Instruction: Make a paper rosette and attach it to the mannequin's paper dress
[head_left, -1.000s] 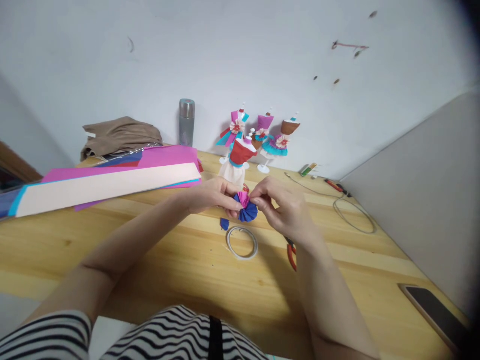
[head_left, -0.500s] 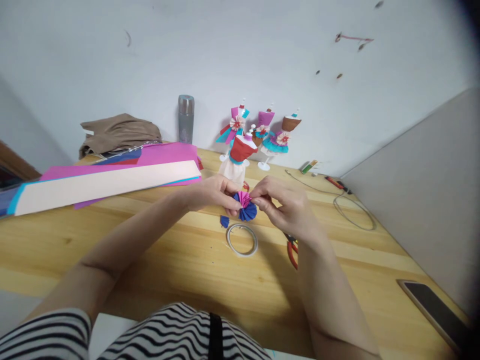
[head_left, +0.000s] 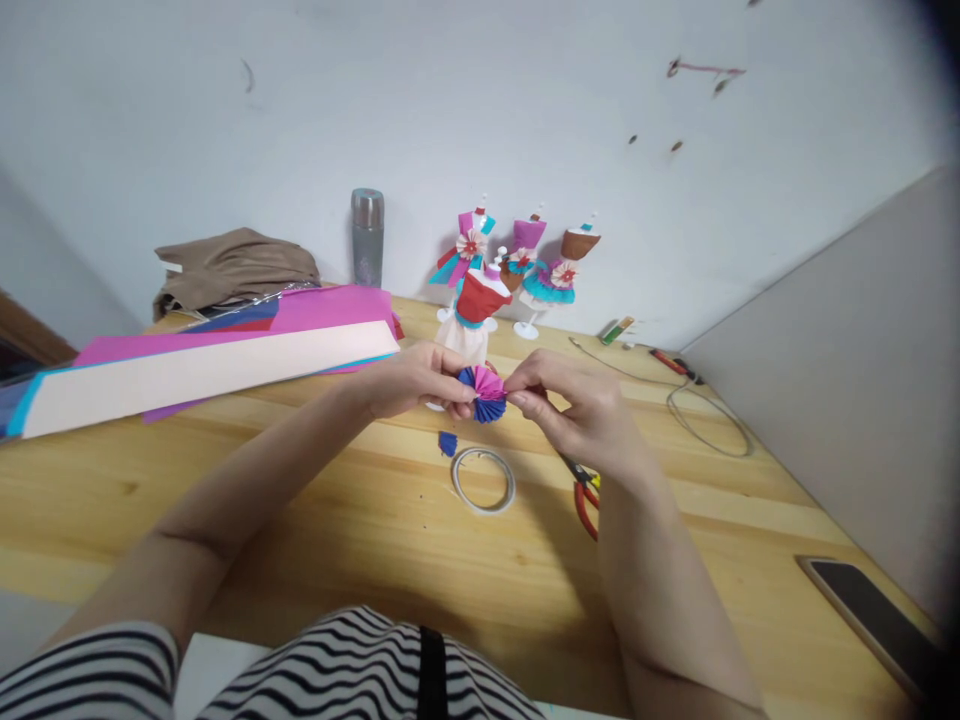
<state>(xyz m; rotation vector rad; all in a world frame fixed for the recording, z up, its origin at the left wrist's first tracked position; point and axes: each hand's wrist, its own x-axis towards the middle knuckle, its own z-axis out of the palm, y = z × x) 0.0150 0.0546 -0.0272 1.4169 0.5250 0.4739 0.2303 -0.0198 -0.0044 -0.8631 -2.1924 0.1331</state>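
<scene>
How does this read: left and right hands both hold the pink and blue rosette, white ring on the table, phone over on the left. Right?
Phone side is wrong: the head view shows it on the right. Rest stands: left hand and right hand hold the rosette, white ring on the table.

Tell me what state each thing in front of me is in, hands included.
Left hand: gripping the rosette
Right hand: pinching its edge
Pleated rosette: fanned out
Blue scrap: pleated, loose
White ring: lying flat
Red-handled tool: lying down, partly hidden
Phone: flat, screen dark
Flask: upright, capped
Dress forms: standing, dressed
Brown cloth: heaped
Colored sheets: stacked, overlapping
Cable: loosely looped
</scene>
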